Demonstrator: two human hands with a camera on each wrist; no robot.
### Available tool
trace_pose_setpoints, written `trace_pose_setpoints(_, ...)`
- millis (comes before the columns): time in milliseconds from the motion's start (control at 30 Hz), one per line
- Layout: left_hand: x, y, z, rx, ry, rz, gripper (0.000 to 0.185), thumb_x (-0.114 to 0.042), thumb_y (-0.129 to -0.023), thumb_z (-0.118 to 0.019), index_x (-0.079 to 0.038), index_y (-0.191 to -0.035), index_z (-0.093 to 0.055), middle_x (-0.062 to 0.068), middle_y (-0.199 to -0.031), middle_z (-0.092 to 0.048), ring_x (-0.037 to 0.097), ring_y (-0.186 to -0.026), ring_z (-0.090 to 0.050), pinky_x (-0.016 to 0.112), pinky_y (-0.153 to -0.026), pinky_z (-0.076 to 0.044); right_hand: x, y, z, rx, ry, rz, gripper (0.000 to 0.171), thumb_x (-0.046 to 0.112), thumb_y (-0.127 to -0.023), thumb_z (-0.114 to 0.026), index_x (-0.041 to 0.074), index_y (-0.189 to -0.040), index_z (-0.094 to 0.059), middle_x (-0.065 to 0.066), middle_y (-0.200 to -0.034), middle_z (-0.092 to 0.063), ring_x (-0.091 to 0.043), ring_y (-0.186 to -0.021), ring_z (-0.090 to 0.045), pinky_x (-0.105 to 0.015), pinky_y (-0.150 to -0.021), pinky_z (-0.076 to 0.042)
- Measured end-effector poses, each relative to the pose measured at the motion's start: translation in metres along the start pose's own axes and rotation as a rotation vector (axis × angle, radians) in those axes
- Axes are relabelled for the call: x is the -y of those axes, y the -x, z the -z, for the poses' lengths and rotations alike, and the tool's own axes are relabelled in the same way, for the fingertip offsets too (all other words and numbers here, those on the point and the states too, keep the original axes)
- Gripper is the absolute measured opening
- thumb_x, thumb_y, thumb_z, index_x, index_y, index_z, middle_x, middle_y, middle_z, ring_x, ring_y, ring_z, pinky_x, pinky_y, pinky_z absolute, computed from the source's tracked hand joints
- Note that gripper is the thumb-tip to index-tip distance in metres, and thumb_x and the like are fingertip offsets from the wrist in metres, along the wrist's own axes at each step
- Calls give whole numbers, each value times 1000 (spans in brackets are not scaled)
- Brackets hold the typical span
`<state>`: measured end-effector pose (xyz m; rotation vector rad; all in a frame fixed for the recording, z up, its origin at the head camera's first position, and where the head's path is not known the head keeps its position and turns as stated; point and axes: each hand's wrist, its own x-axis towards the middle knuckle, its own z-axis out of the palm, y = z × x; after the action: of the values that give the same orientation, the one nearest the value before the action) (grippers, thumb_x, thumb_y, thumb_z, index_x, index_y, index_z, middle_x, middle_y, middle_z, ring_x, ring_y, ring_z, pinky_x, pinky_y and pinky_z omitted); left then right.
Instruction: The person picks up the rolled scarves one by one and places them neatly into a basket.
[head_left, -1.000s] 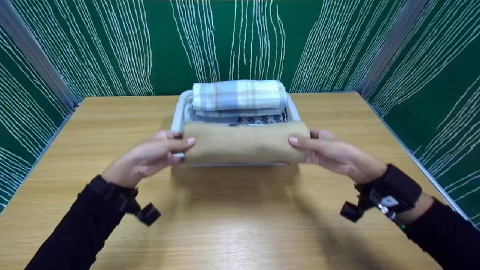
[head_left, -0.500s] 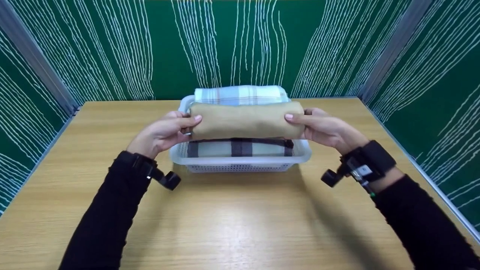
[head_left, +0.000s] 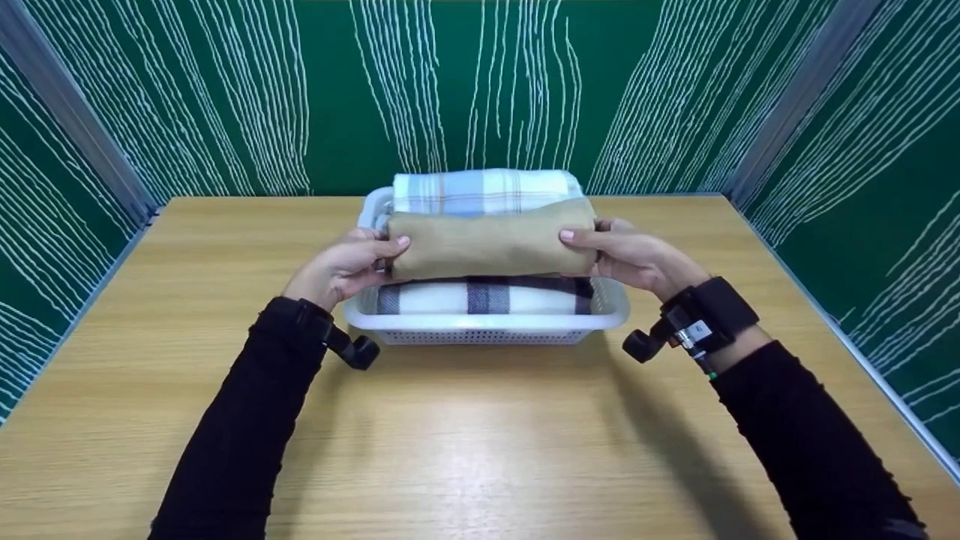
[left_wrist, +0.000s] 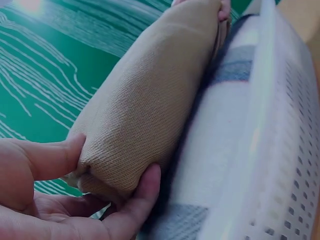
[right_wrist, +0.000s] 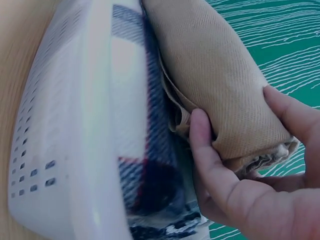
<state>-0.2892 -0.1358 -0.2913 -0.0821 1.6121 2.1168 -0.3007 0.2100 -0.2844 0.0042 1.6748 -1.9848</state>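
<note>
A folded tan cloth (head_left: 491,244) hangs over the white perforated basket (head_left: 487,324) on the wooden table. My left hand (head_left: 352,264) grips its left end, thumb on top and fingers beneath, as the left wrist view shows on the tan cloth (left_wrist: 150,100). My right hand (head_left: 626,255) grips the right end of the tan cloth (right_wrist: 220,85) the same way. In the basket lie a dark-checked white cloth (head_left: 480,296) at the front and a pale blue plaid cloth (head_left: 484,191) at the back. The tan roll sits between them, above the basket's middle.
The wooden table (head_left: 465,435) stretches toward me in front of the basket. Green curtains with white streaks (head_left: 465,90) close in the back and both sides. A metal post (head_left: 787,97) stands at the back right corner.
Both hands carried the tan cloth away from me, from the basket's near rim to over its middle, then lowered it slightly. The dark-checked cloth at the front came into view.
</note>
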Motion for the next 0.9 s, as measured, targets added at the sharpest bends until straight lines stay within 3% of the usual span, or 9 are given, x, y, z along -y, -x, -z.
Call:
trace_pose_setpoints(133, 3, -3, -1, -31, -33, 13, 42, -5, -99, -46, 6, -138, -32, 11, -119, -45, 22, -109, -48, 43, -103, -37, -5, -3, 2, 2, -8, -2, 51, 7, -93, -61, 2, -135, -32, -15, -124, -47, -26, -108, -55, -39, -94, -46)
trace_pose_setpoints(367, 7, -6, -4, -84, -97, 41, 44, -12, -101, -45, 2, -141, -31, 11, -123, -43, 24, -115, -44, 40, -99, -41, -12, -9, 5, -22, -22, -19, 47, 9, -92, -62, 4, -131, -36, -14, -124, -48, -25, -108, -56, -42, -96, -45)
trace_pose_setpoints(500, 7, -7, -5, -101, -106, 31, 39, -12, -101, -44, 1, -136, -34, 11, -121, -43, 24, -115, -44, 41, -100, -41, -11, -11, 5, -36, -6, -22, 48, 11, -93, -62, 4, -132, -36, -15, -126, -45, -26, -109, -54, -43, -97, -44)
trace_pose_setpoints(733, 10, -7, -6, -117, -86, 7, 13, -13, -100, -46, -6, -112, -45, 7, -107, -50, 18, -96, -53, 40, -96, -44, -9, -10, 6, -56, 66, -29, 54, 17, -92, -64, 3, -134, -33, -16, -128, -42, -25, -109, -52, -41, -94, -47)
trace_pose_setpoints(900, 12, -4, -5, -131, -90, 13, 23, -14, -100, -49, -4, -119, -45, 7, -107, -49, 18, -97, -52, 39, -95, -45, -9, -6, 7, -86, 164, -44, 58, 25, -91, -66, 4, -135, -34, -14, -126, -43, -23, -106, -50, -33, -87, -49)
